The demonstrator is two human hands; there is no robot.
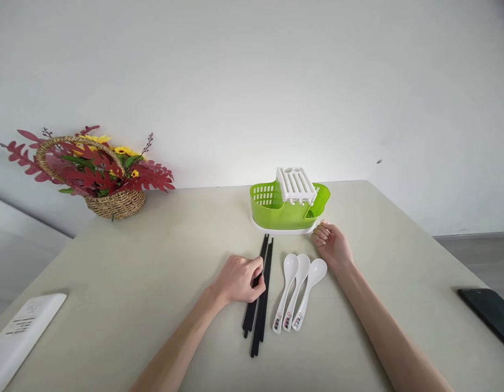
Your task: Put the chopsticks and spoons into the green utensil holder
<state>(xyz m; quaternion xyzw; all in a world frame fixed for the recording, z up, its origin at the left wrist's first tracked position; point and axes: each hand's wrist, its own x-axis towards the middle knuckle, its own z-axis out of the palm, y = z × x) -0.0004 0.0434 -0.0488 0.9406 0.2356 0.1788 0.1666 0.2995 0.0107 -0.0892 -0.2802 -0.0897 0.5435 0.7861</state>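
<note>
The black chopsticks (263, 316) lie just below the centre of the frame, in 2 loose groups on the pale table (174, 234). Their long axis runs nearly up and down the picture, leaning a little right at the top: the thin ends point up towards the green basket (272, 218), and the thick ends fan out slightly below. The exact number of sticks is hard to tell, as they overlap.

The left hand (239, 279) comes in from the lower left and is clearly the nearer of the 2. Its thumb and forefinger reach over the left group near the middle of its length, so the hand crosses the sticks' axis from the side. Black shows between thumb and finger; whether they press on the sticks, I cannot tell. The right group lies just beyond the fingertips, to the right in the frame.

The right hand (332, 247) is farther off, right of centre, beside the white base (276, 231) under the basket. Its fingers curl loosely and nothing shows in them; whether they close fully, I cannot tell.

Between the right hand and the chopsticks lie 3 white spoons (301, 273), bowls up the frame, handles slanting down to the left. A white slotted holder (296, 185) sits across the basket's top.
</note>
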